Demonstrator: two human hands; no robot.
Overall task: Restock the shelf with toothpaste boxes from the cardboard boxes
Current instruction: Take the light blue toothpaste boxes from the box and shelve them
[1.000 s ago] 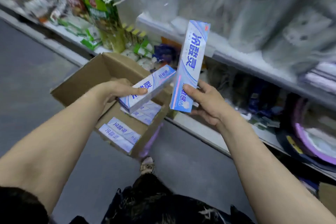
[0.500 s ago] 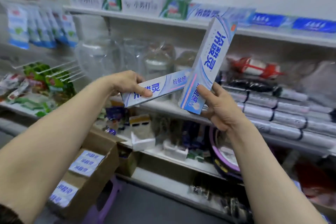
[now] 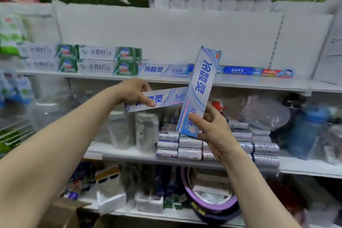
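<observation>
My left hand (image 3: 133,89) grips a white-and-blue toothpaste box (image 3: 167,98) lying almost level, its right end hidden behind a second box. My right hand (image 3: 212,129) holds that second, matching toothpaste box (image 3: 199,87) nearly upright by its lower end. Both boxes hang in front of the upper white shelf (image 3: 240,81). On that shelf a same-brand box (image 3: 162,69) lies flat next to green-and-white toothpaste boxes (image 3: 103,59) stacked two high. A corner of the cardboard box (image 3: 64,213) shows at the bottom left.
Blue and red toothpaste boxes (image 3: 238,70) lie at the right of the upper shelf, with bare back panel above. The middle shelf holds stacked silver packs (image 3: 185,146) and clear plastic containers (image 3: 266,114). A purple-rimmed basin (image 3: 209,207) sits on the lowest shelf.
The view has tilted up from the cardboard box on the floor to the shelves. Both hands have risen with their toothpaste boxes toward the upper shelf.
</observation>
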